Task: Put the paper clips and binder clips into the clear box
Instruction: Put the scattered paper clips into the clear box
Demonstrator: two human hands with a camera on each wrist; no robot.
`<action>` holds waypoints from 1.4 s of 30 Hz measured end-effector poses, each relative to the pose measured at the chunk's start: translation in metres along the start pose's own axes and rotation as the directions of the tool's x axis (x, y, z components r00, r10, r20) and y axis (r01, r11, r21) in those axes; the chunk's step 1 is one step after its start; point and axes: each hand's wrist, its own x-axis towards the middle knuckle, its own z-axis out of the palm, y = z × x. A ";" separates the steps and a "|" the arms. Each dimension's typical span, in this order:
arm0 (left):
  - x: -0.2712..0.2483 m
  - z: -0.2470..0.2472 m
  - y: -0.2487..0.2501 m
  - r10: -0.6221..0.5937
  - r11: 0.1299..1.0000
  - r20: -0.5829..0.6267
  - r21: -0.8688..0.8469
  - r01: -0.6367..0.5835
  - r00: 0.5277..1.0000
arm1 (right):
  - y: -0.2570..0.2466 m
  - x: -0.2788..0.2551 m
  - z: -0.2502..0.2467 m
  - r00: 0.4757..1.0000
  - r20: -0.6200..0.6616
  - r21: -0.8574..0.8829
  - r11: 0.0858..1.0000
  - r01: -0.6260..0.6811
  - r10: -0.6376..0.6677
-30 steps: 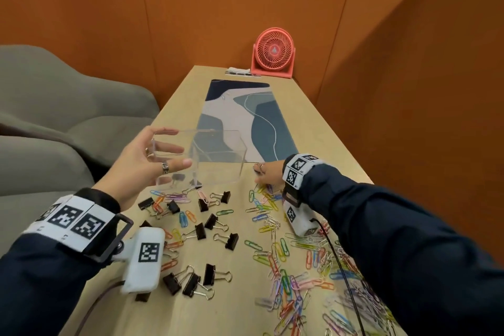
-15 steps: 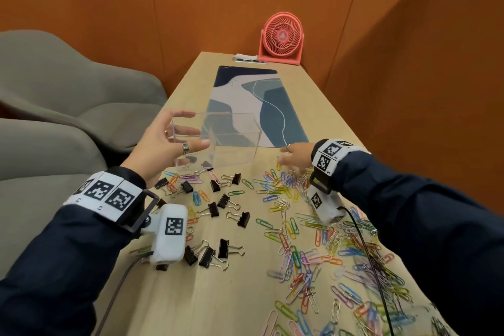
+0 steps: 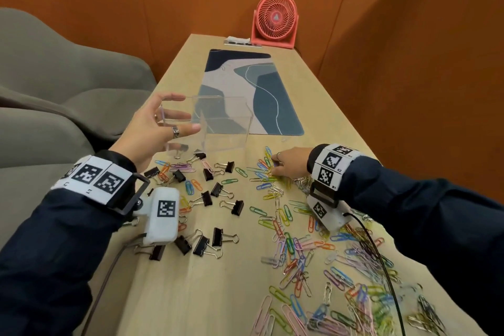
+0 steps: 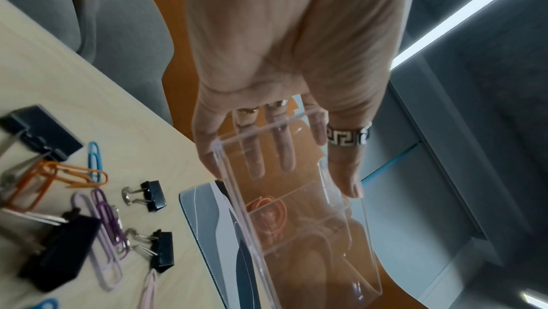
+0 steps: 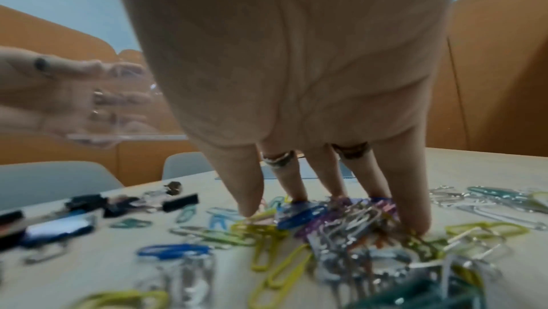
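From the head view, the left hand (image 3: 152, 128) grips the box (image 3: 222, 123) by its near wall, lifted off the table (image 3: 218, 294); the right hand (image 3: 289, 162) gathers paper clips (image 3: 294, 248) — too many to count — beside roughly fifteen binder clips (image 3: 215, 191). The left wrist view shows thumb and fingers clamping one slick wall: the empty box could slip or tilt. In the right wrist view, spread fingers (image 5: 252, 187) press the heap; loose clips may scatter.

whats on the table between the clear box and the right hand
In the head view, mostly bare wood between the clear box and the right hand; only a few coloured paper clips lie just by its fingers.
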 end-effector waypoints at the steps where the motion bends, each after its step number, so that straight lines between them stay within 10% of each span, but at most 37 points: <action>1: -0.001 0.000 0.001 0.002 1.000 0.005 0.000 -0.002 1.000 | 0.000 -0.005 -0.001 1.000 0.004 0.016 1.000 0.014 -0.014; 8: -0.011 0.002 0.003 -0.008 1.000 0.005 0.004 0.008 1.000 | 0.016 0.004 -0.021 0.980 -0.087 0.082 0.981 -0.174 0.181; 32: -0.019 0.012 -0.001 0.032 0.999 0.016 -0.040 -0.031 0.999 | -0.002 -0.026 -0.005 0.995 0.043 0.043 0.995 0.092 -0.094; 42: -0.016 0.017 -0.011 0.080 0.994 0.024 -0.083 -0.077 0.997 | 0.047 0.001 0.006 0.959 -0.020 0.223 0.936 -0.273 0.284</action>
